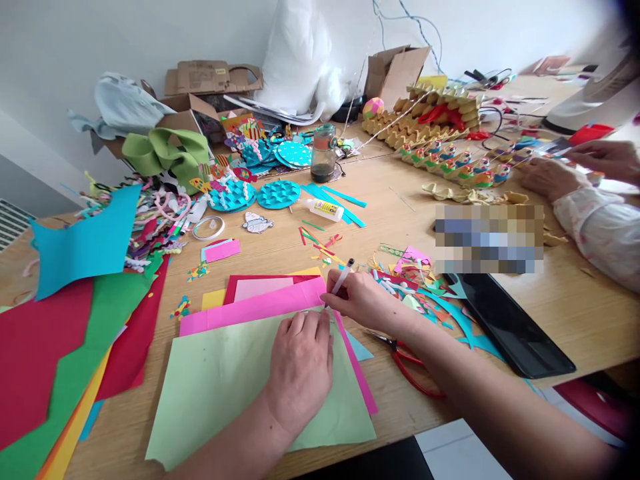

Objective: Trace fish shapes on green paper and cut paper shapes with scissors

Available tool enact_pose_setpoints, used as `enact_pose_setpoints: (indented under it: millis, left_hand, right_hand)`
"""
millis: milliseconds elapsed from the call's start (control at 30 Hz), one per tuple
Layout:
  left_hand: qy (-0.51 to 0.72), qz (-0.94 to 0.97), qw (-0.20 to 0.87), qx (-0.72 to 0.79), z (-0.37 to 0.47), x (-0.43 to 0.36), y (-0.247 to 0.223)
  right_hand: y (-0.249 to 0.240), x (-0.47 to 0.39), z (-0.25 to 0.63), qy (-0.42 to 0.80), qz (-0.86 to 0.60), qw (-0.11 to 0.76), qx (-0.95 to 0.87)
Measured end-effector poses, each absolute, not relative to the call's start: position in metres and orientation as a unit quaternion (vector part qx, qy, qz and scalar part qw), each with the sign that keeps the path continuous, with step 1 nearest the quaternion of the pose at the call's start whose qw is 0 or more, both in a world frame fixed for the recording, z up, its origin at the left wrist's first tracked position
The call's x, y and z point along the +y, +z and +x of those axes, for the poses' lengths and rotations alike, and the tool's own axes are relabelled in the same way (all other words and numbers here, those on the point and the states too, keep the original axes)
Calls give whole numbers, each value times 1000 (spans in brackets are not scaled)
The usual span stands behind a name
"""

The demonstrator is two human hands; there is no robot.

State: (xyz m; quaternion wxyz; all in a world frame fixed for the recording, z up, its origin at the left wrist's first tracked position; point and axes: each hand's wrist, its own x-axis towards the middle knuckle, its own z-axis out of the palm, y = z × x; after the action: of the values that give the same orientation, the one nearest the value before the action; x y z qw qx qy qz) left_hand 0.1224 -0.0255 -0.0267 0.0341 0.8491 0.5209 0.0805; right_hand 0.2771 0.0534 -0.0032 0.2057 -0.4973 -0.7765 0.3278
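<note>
My right hand (357,299) has its fingers closed around a pen (343,279); my left hand (303,363) lies on the green paper (225,380), fingers together, on the desk (400,407).

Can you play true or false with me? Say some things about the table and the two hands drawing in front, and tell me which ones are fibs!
1. The right hand is holding a pen. True.
2. The left hand is resting on a red sheet. False: it is on the light green sheet.
3. A bright pink sheet pokes out from under the light green one. True.
4. The glue bottle is standing up. False: it is lying on its side.
5. The scissors have blue handles. False: their handles are red.
</note>
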Motion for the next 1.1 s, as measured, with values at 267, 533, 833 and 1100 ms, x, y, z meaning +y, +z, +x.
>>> enact_pose_setpoints:
  millis: [267, 533, 833, 1100]
  left_hand:
    - [85, 845, 32, 526, 122, -26, -28]
    - [71, 845, 46, 528, 123, -25, -26]
    - [68, 847, 33, 526, 123, -26, -26]
    - [66, 847, 28, 527, 124, -25, -26]
  right_hand:
    - [-17, 49, 277, 346, -523, 265, -732]
    - [-19, 51, 278, 352, -523, 283, -723]
    - [-19, 51, 279, 334, -537, 286, -720]
    - [-19, 51, 280, 339, -540, 292, -713]
